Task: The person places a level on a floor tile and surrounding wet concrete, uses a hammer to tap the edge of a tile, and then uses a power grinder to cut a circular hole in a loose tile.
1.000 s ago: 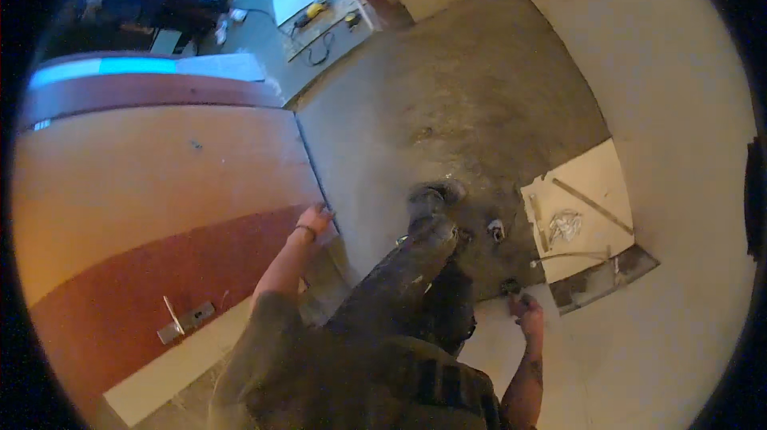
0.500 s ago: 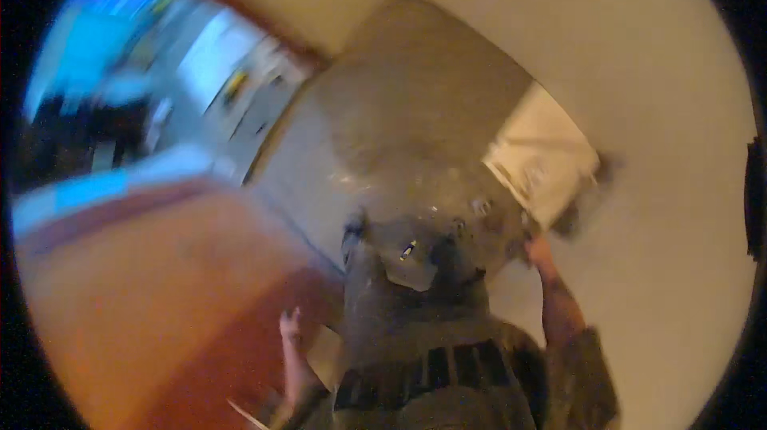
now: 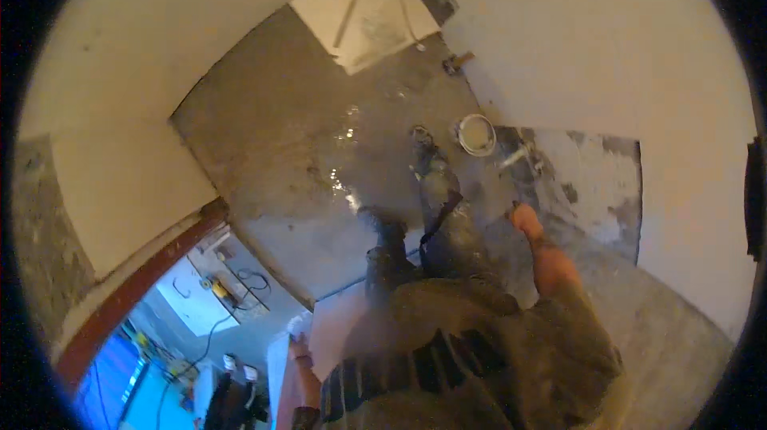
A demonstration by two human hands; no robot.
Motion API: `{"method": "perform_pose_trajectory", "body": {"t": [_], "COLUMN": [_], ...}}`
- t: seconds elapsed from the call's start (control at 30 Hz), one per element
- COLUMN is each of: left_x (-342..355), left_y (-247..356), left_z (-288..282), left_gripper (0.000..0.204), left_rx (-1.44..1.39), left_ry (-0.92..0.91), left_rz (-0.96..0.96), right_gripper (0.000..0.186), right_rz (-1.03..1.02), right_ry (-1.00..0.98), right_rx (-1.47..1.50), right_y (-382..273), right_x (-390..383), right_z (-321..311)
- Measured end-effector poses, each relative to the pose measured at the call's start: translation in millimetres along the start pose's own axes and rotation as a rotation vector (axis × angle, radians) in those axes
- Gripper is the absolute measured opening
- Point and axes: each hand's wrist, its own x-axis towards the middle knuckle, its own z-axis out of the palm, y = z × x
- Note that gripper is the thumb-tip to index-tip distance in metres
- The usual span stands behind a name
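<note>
Bucket [image 3: 477, 134] beyond right hand [image 3: 526, 220]

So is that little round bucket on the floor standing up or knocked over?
Standing up. The round bucket shows its whole circular rim facing upward, with pale stuff inside, on the grey floor beyond the right hand.

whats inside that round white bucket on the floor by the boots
The round white bucket holds something pale grey-beige filling it near the rim; it looks like a paste or mix, but the kind cannot be told. Its bottom is covered. The right hand hangs apart from it.
</note>
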Motion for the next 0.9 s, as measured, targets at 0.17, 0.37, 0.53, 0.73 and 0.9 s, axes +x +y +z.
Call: {"method": "perform_pose_trajectory", "body": {"t": [0.17,0.37,0.53,0.73,0.9], "left_x": [50,138,148,249,362], "left_y": [179,385,476,438,387], "left_z": [-44,160,526,801,950], "left_gripper": [0.067,0.070,0.048,0.050,0.040], "left_rx": [0.766,0.823,1.082,0.610,0.659], "left_ry": [0.347,0.127,-0.225,-0.509,-0.179], "left_rz": [0.659,0.754,0.750,0.688,0.818], "right_gripper": [0.033,0.048,0.043,0.041,0.045], "right_rz": [-0.091,0.021,-0.047,0.010,-0.037], "right_ry": [0.237,0.243,0.507,0.283,-0.205], "right_rx": [0.065,0.514,0.511,0.945,0.925], "right_y": [48,-39,-36,-55,47], "right_x": [14,51,191,397,547], "right_z": [61,-14,46,91,207]}}
